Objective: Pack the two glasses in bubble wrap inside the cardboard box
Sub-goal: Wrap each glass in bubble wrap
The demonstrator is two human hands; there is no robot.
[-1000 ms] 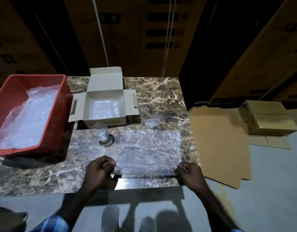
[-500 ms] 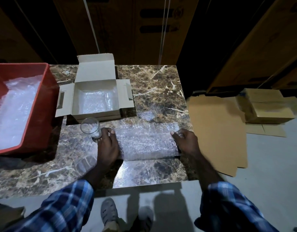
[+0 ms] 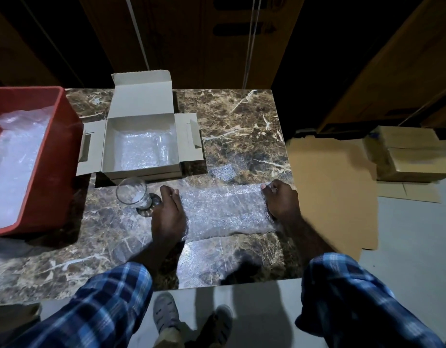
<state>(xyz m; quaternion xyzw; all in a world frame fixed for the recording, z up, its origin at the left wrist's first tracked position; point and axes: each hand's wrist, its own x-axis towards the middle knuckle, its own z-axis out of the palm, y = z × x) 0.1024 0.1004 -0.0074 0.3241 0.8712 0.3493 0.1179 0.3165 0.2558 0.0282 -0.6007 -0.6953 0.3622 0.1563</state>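
The left hand (image 3: pixel 168 215) lies with fingers straight and pressed flat on the left end of the bubble wrap sheet (image 3: pixel 224 209); the right hand (image 3: pixel 282 200) holds the sheet's right end, its fingertips bent at the far edge, though blur leaves it unclear whether they pinch the wrap or only press it down. The sheet lies between the two hands as a band across the marble table (image 3: pixel 242 116), apparently doubled over; so the step in hand looks like preparing the wrap for the second glass. That glass (image 3: pixel 133 194) stands upright and unwrapped just beside the left hand, in front of the open cardboard box (image 3: pixel 141 101); inside the box, on a bubble wrap lining, a clear shape at the right side may be the first glass. A red crate (image 3: pixel 63 151) of more wrap sits to the left. The next move probably calls for freeing the left hand, laying the glass on the sheet's end, and rolling it up without letting the wrap spring open.
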